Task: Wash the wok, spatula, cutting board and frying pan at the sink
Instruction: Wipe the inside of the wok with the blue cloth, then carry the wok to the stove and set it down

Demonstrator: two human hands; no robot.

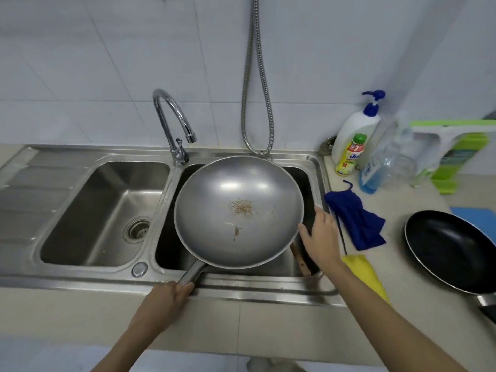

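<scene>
Round grey steel wok (pixel 239 210) covers most of the right sink basin (pixel 303 178); basin floor and drain not visible. Dark flat object with wooden edge (pixel 302 257), lower right of the wok, mostly hidden by wok rim and right hand (pixel 320 234); can't tell what it is. Black non-stick frying pan (pixel 451 248) cut by right frame edge, handle mostly out. Green-and-white rack (pixel 453 146) at upper right also cropped. Label text on small yellow bottle (pixel 350 155) too blurred to read. Left hand (pixel 166 299) hides the wok handle's end.
</scene>
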